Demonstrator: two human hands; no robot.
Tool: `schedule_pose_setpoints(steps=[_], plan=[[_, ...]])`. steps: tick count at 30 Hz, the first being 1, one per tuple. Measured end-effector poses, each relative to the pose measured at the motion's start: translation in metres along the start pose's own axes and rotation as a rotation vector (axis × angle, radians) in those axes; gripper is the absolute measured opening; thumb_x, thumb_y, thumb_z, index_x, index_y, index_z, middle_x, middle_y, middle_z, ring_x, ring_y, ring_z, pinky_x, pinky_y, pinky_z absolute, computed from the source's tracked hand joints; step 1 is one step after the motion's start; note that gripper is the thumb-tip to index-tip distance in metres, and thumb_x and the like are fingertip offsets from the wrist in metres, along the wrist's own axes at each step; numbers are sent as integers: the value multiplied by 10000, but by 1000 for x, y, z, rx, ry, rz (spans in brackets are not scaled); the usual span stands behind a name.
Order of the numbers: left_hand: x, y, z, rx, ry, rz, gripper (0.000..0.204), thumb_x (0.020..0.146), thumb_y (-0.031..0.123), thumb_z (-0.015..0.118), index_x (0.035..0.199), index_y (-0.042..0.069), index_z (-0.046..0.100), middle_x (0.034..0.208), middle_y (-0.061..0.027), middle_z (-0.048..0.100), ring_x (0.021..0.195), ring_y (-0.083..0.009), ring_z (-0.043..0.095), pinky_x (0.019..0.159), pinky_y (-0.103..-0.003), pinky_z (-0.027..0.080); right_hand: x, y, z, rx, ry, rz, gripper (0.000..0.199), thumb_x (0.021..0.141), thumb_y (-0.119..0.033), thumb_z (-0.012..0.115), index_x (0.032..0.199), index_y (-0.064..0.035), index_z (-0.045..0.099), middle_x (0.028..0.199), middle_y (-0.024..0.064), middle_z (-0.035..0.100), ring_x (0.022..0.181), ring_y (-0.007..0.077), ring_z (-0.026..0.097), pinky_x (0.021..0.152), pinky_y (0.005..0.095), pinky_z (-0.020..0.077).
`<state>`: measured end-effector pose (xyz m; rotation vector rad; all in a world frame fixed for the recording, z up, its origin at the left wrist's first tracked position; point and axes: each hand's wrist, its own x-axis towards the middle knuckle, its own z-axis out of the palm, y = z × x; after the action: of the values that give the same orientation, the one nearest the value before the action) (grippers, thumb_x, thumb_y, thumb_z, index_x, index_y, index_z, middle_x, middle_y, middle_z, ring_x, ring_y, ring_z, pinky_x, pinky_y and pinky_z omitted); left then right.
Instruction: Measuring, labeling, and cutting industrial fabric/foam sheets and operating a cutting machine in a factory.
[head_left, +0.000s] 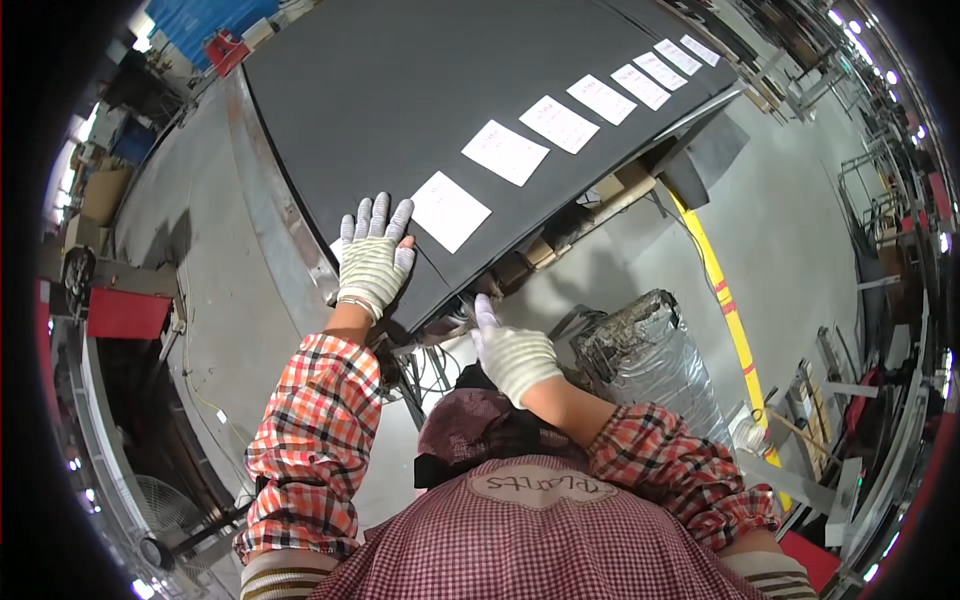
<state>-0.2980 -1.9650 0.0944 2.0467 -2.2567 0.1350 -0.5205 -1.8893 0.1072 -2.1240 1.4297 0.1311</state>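
My left hand (376, 262), in a pale striped knit glove with a bare thumb tip, lies flat on the black sheet-covered table (350, 90), fingers stretched out. Beside its fingertips is a white paper slip (451, 212); a white edge shows to the left of the palm, mostly covered. At the table's near edge my right hand (513, 358), gloved the same way, has one finger pointing up toward the underside. Its other fingers are hidden, and whether it grips anything does not show. Close to that finger is a small metallic part (460, 310), too unclear to name.
More white slips (505, 152) run in a row along the table's right edge. A silver-wrapped bundle (650, 355) stands right of my right hand. Cables (430, 372) hang below the table corner. A yellow strip (735, 320) crosses the floor; a red panel (128, 313) is at left.
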Motion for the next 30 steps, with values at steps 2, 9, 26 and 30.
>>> schedule_pose_setpoints(steps=[2, 9, 26, 30], plan=[[-1, -2, 3, 5, -13, -11, 565, 834, 302, 480, 1376, 213, 349, 1436, -141, 293, 1333, -343, 239, 1091, -496, 138, -24, 7, 0, 40, -52, 53, 519, 930, -312, 360, 1368, -53, 260, 743, 192, 647, 754, 351, 636, 709, 443, 490], [-2, -2, 1, 11, -52, -18, 573, 839, 306, 486, 1385, 219, 336, 1442, -142, 280, 1339, -343, 226, 1093, -495, 130, -103, 79, 28, 52, -220, 188, 528, 898, -415, 400, 1319, -97, 373, 863, 215, 644, 825, 380, 626, 746, 472, 469], [-119, 119, 16, -2330, 16, -1359, 603, 732, 574, 654, 1006, 51, 532, 930, -87, 510, 796, -210, 498, 691, -377, 449, 29, 9, -27, 1438, -42, 436, 845, 651, -610, 700, 1178, 23, 514, 1080, 93, 554, 945, 194, 526, 812, 331, 458], [-72, 110, 46, -2692, 414, -1169, 606, 727, 504, 693, 1083, 45, 520, 1059, -131, 566, 984, -294, 526, 864, -458, 437, 76, -13, -8, 1400, -134, 659, 800, 626, -576, 735, 1148, 5, 558, 1084, 98, 564, 893, 207, 553, 699, 303, 489]])
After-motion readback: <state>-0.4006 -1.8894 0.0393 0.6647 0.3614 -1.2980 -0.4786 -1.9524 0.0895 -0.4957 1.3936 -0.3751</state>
